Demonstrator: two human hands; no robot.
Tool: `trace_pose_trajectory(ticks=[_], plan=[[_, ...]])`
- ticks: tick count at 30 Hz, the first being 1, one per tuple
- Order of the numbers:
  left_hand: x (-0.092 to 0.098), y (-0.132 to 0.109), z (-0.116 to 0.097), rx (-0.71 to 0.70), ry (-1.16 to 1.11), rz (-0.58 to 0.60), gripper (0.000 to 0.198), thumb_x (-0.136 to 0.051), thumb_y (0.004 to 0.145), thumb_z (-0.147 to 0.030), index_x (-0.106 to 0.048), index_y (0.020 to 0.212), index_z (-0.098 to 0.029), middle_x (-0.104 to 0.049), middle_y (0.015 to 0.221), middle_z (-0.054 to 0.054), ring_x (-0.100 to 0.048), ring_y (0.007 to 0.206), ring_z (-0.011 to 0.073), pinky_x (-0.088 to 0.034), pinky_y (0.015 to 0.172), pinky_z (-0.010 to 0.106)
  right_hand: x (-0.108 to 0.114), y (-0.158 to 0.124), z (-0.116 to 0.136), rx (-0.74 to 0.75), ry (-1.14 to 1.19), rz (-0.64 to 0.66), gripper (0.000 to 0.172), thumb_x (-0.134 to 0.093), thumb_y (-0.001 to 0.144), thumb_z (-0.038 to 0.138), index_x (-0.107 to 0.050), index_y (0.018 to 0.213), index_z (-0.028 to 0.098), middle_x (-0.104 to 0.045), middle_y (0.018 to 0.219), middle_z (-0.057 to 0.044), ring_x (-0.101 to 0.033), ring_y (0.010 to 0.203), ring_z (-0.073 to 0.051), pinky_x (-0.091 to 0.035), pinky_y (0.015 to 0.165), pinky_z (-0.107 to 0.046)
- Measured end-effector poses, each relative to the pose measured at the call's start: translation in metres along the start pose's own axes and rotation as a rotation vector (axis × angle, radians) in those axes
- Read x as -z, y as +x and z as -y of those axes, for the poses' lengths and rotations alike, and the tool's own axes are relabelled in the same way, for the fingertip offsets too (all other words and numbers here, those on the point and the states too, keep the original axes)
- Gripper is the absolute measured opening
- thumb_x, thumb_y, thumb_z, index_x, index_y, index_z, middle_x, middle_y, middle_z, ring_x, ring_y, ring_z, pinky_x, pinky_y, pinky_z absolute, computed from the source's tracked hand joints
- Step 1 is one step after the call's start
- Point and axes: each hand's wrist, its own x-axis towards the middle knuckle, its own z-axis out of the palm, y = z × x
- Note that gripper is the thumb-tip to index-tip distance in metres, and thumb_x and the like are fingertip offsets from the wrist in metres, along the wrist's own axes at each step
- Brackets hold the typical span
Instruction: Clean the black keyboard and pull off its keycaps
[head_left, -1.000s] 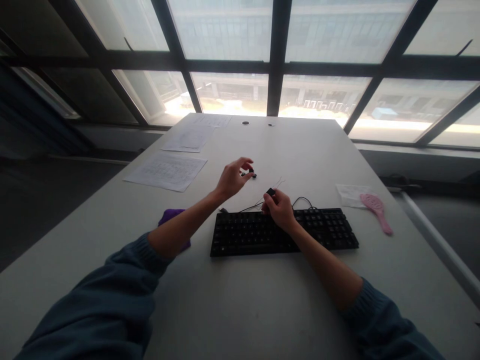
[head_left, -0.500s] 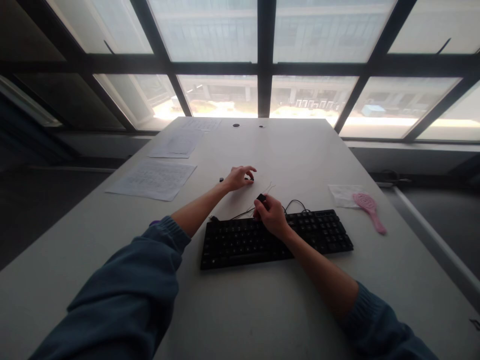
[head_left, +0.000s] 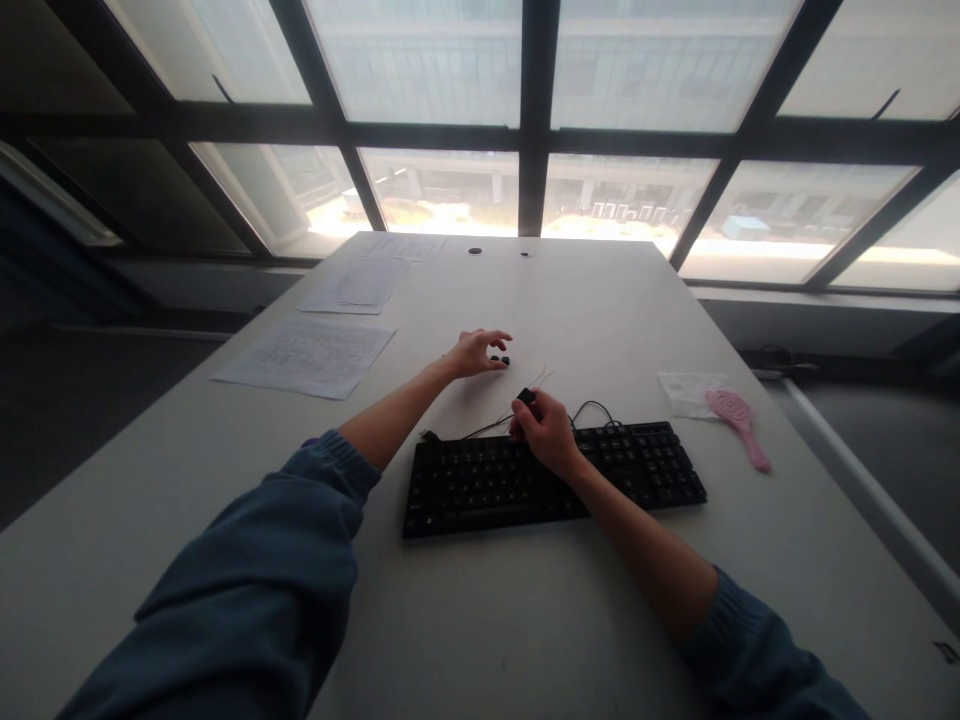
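Note:
My left hand (head_left: 478,354) reaches over the white table beyond the keyboard, thumb and fingers curved and apart. Small black keycaps (head_left: 500,360) lie on the table by its thumb and under its fingers. My right hand (head_left: 551,432) is closed on a small black block (head_left: 526,396), above the back edge of the black keyboard (head_left: 480,492). Two thin wires (head_left: 541,377) show just beyond that block; I cannot tell whether they are joined to it. The right hand and forearm hide part of the keys.
A black cable (head_left: 592,404) runs behind the keyboard. To the right lie a pink hairbrush (head_left: 739,425) and a white sheet (head_left: 681,393). Printed papers (head_left: 307,357) lie along the left side of the table (head_left: 480,620). Windows stand beyond the far edge.
My left hand has shifted slightly; the keycap seen left of it before is now almost wholly covered by the hand. The right hand keeps its grip and place.

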Motion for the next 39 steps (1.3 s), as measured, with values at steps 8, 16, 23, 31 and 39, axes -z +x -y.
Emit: trace_pose_trajectory(ticks=[8, 16, 23, 31, 39], plan=[[0.004, -0.004, 0.009, 0.017, 0.037, 0.041, 0.055, -0.071, 0.075, -0.030, -0.059, 0.129, -0.029, -0.077, 0.103, -0.002, -0.064, 0.108, 0.0235, -0.030, 0.106, 0.042, 0.001, 0.000, -0.003, 0.005, -0.006, 0.008, 0.027, -0.059, 0.091, 0.045, -0.052, 0.080, 0.022, -0.063, 0.060, 0.002, -0.057, 0.047, -0.013, -0.046, 0.048, -0.023], [0.004, -0.004, 0.005, 0.031, 0.028, 0.030, 0.059, -0.074, 0.073, -0.037, -0.060, 0.129, -0.028, -0.076, 0.107, 0.000, -0.063, 0.109, 0.0249, -0.032, 0.106, 0.045, 0.001, 0.000, -0.002, 0.001, -0.027, 0.005, 0.030, -0.059, 0.091, 0.049, -0.051, 0.079, 0.023, -0.063, 0.059, 0.002, -0.057, 0.046, -0.013, -0.046, 0.048, -0.023], [-0.002, -0.001, -0.007, 0.012, 0.005, 0.027, 0.055, -0.073, 0.073, -0.034, -0.061, 0.127, -0.028, -0.077, 0.103, 0.000, -0.063, 0.107, 0.0247, -0.028, 0.106, 0.046, -0.001, -0.001, -0.001, 0.002, -0.028, -0.002, 0.030, -0.059, 0.091, 0.049, -0.051, 0.079, 0.023, -0.063, 0.059, 0.002, -0.057, 0.047, -0.013, -0.046, 0.048, -0.023], [-0.005, 0.001, -0.004, -0.002, 0.018, 0.016, 0.051, -0.070, 0.076, -0.032, -0.061, 0.126, -0.028, -0.077, 0.101, 0.000, -0.062, 0.105, 0.0238, -0.028, 0.105, 0.046, -0.001, -0.002, 0.000, 0.006, -0.008, 0.003, 0.027, -0.059, 0.091, 0.045, -0.051, 0.080, 0.022, -0.063, 0.059, 0.002, -0.056, 0.047, -0.012, -0.045, 0.048, -0.023], [0.001, 0.001, -0.009, 0.015, 0.048, 0.020, 0.054, -0.077, 0.074, -0.036, -0.062, 0.126, -0.026, -0.076, 0.102, 0.002, -0.061, 0.104, 0.0250, -0.031, 0.102, 0.044, 0.000, 0.000, -0.001, 0.015, 0.009, 0.011, 0.026, -0.060, 0.092, 0.043, -0.051, 0.080, 0.022, -0.062, 0.059, 0.003, -0.056, 0.047, -0.012, -0.045, 0.048, -0.023]])
